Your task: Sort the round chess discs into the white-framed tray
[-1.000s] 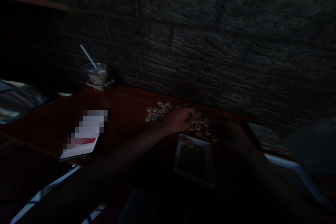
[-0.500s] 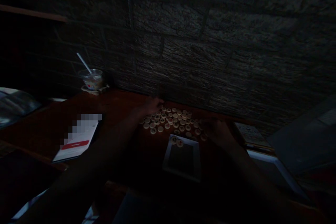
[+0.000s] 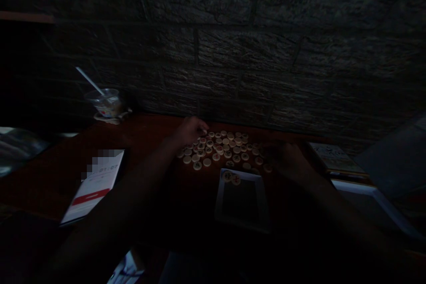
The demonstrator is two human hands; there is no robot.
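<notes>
Round wooden xiangqi pieces [image 3: 226, 141] lie in a loose spread on the table, some marked in red or black and some plain side up. At the far left edge of the spread is my left hand [image 3: 190, 132], its fingers curled together; what they hold, if anything, is too dark to make out. My right hand [image 3: 282, 158] is low at the right edge of the pieces, its fingers lost in shadow. Nearer to me stands a shallow open box [image 3: 262, 195] with two pieces, one black-marked and one red-marked [image 3: 236, 179], at its far end.
On the left lies a phone [image 3: 96, 186] with a lit screen. Behind it, a clear cup [image 3: 108, 104] with a straw stands by the stone wall [image 3: 233, 53]. To the right are a printed box [image 3: 336, 157] and an open tray-like box [image 3: 356, 191].
The view has shifted, so the table's things sit differently in frame. My left hand stays at the left edge of the pieces and my right hand at their right edge.
</notes>
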